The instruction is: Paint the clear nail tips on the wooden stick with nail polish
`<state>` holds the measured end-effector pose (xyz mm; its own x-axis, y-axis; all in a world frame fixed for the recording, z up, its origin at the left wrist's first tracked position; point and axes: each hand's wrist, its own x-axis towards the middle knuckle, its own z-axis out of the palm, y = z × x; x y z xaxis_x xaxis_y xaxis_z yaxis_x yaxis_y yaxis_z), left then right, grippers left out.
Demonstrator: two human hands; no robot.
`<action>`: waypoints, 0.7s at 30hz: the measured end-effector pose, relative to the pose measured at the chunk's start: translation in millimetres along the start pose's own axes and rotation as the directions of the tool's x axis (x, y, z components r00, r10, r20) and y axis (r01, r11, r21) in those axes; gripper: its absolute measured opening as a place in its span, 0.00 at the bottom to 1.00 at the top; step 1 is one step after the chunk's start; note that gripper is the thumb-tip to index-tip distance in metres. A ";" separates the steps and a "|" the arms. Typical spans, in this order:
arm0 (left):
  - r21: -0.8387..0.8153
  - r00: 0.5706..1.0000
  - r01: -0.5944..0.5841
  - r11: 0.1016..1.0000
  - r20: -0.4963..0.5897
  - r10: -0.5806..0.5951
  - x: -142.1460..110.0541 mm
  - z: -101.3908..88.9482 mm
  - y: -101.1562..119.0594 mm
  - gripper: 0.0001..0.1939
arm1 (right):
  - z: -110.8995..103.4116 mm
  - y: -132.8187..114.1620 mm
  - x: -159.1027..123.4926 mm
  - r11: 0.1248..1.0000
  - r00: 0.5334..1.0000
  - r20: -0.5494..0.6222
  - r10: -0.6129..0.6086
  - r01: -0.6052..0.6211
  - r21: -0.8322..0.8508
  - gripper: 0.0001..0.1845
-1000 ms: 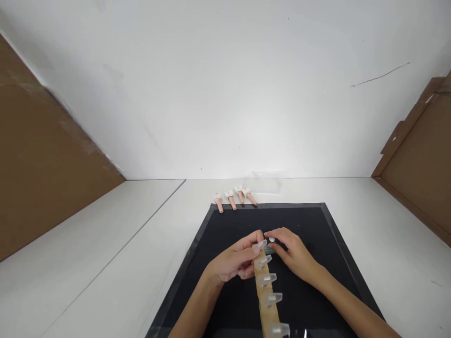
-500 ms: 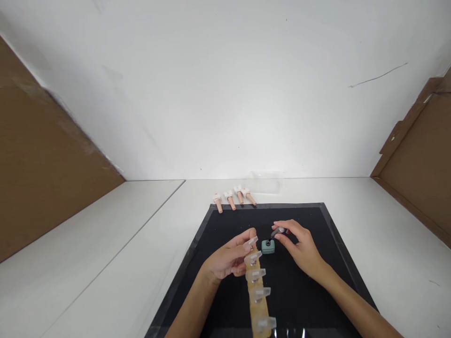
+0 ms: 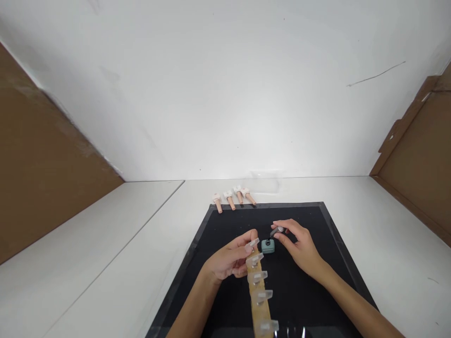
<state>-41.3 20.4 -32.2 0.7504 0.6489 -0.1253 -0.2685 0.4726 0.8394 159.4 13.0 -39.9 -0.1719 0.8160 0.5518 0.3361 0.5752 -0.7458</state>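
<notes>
My left hand is closed around the far end of a tan strip, which points toward me. Several translucent false nail tips stand in a row along it, the farthest one beside my thumb. My right hand pinches the grey cap of a nail polish brush, held at a slant. The brush end is right at the open neck of a small teal nail polish bottle. That bottle stands upright on the black mat, between my hands; whether the bristles are inside it is too small to tell.
Several peg-like flesh-coloured pieces with white tops lie at the mat's far left edge. Behind them sits a clear plastic container near the white wall. Shiny clear objects are cut off at the bottom. Brown panels flank the white table.
The strip in my left hand has shifted very slightly to the right and toward me. My right hand and the brush stay nearly still at the bottle.
</notes>
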 end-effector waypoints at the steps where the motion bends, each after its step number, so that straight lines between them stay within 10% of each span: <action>1: 0.002 1.000 -0.003 1.000 0.002 0.003 0.1 0.1 -0.2 0.25 | -0.1 -0.1 0.0 1.000 1.000 0.000 0.001 -0.001 -0.001 0.10; 21: -0.024 0.998 -0.028 0.999 0.053 0.029 0.9 0.8 -0.6 0.24 | -1.4 -0.6 -0.3 1.000 1.000 0.021 0.001 -0.001 -0.013 0.10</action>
<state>-40.1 20.2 -32.3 0.7733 0.6299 -0.0726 -0.3036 0.4683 0.8298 160.6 12.3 -39.1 -0.1910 0.8177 0.5430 0.3481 0.5736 -0.7415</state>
